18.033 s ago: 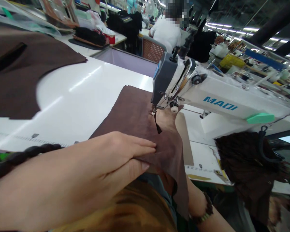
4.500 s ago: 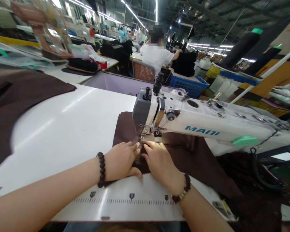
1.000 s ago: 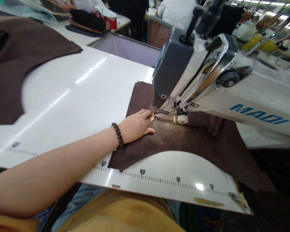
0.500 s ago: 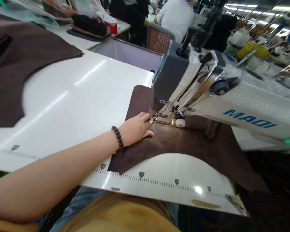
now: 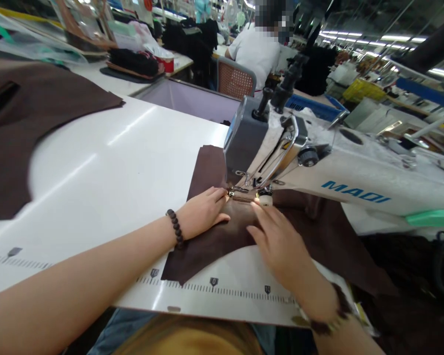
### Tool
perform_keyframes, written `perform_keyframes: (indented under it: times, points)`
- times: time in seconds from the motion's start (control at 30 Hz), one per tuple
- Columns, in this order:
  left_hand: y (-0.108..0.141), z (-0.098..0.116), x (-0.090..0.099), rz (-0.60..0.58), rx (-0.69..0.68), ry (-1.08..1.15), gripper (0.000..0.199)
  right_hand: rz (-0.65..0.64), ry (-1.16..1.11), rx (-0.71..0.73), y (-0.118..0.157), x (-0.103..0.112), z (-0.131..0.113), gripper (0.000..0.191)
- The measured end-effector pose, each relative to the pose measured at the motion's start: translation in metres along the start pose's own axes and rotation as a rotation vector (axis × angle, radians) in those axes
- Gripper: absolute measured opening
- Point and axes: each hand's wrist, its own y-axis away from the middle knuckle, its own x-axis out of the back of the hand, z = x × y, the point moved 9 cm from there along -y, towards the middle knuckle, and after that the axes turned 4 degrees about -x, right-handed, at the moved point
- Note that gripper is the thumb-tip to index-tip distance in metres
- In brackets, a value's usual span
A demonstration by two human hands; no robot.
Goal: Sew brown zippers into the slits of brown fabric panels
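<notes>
A dark brown suede leather panel [image 5: 210, 251] lies on the white sewing table [image 5: 107, 167], running under the presser foot [image 5: 240, 195] of a white industrial sewing machine [image 5: 355, 192]. My left hand [image 5: 202, 212] rests flat on the leather, its fingertips just left of the foot. My right hand [image 5: 277, 241] presses the leather nearer the front, its fingers close to a white roller [image 5: 265, 199]. The needle point is hidden among the metal parts of the foot. Neither hand grips anything.
A large cut brown leather piece [image 5: 29, 138] lies on the table's left side. A printed ruler [image 5: 214, 291] runs along the front edge. Dark fabric [image 5: 403, 276] is piled at lower right. A co-worker in a white shirt [image 5: 255, 56] sits beyond, on a wicker-backed chair [image 5: 235, 79].
My right hand has come into view and now lies on the leather. My left hand stays by the foot. The view has tilted slightly, and the machine appears smaller.
</notes>
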Motion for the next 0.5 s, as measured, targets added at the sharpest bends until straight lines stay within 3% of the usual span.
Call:
perform_keyframes:
  times: [0.17, 0.5]
  points:
    - [0.003, -0.002, 0.000, 0.028, -0.037, 0.028, 0.045, -0.088, -0.020, -0.054, -0.021, -0.041, -0.001, 0.042]
    - [0.003, -0.006, 0.001, 0.014, -0.107, 0.037, 0.042, -0.074, -0.135, -0.081, -0.018, -0.046, 0.006, 0.045]
